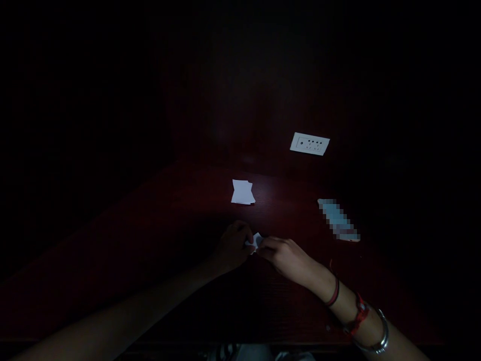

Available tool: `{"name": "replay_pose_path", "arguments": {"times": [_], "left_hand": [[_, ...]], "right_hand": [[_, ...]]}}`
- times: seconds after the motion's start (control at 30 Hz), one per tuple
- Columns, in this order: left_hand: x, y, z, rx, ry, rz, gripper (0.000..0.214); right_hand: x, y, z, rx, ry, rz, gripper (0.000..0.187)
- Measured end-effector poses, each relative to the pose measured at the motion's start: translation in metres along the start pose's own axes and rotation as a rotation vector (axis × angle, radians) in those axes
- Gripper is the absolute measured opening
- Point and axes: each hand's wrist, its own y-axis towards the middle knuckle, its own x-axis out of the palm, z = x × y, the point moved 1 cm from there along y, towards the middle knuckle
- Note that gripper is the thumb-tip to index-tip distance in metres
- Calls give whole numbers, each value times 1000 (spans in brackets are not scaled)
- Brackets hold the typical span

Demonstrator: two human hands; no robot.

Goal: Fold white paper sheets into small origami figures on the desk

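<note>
A small piece of white paper (256, 240) is held between my two hands, low over the dark red table (180, 200). My left hand (235, 244) grips its left side with bent fingers, mostly in shadow. My right hand (283, 255) pinches the right side between thumb and fingers. The paper looks folded, though the fingers cover much of it. Just beyond my hands, a few white paper sheets (243, 192) lie loosely stacked on the table, their edges not lined up.
A phone (339, 220) with a blurred screen lies on the table to the right. Behind it, a white wall socket (310, 144) is set in the dark back panel. Bracelets (361, 316) circle my right forearm. Deep shadow hides both sides.
</note>
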Motion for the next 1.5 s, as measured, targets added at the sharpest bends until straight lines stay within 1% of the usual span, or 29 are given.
{"name": "replay_pose_path", "arguments": {"times": [0.1,0.17,0.33,0.57,0.67,1.0,1.1,1.2,1.27,1.33,1.4,1.5], "left_hand": [[0,0,-4,16,-17,-17,8],[-1,0,-7,21,-36,-34,4],[-7,3,-11,10,-81,-92,6],[-11,7,-9,2,-124,-105,6],[-10,6,-11,1,-124,-104,7],[-11,4,-11,9,-95,-95,9],[-11,3,-12,45,-67,-81,17],[-12,0,-10,108,-24,-63,21],[-13,-1,-6,152,15,-77,23],[-16,-3,-1,191,56,-110,28],[-18,-3,5,214,101,-141,34],[-18,-2,8,253,174,-157,29]], "right_hand": [[-4,-1,2,-66,-12,-37,25],[-4,-2,4,-84,-21,-52,26],[-2,0,5,-72,25,-46,28],[-2,4,6,-32,67,-64,31],[-1,5,7,-41,108,-79,33],[-8,-2,12,-55,237,-62,27],[-7,-2,19,-52,289,-31,27],[-7,-3,32,26,329,85,26],[-7,-3,41,71,341,137,26],[-7,-2,45,67,348,118,27],[-5,0,46,39,347,63,28],[-3,3,43,11,332,2,27]]}}
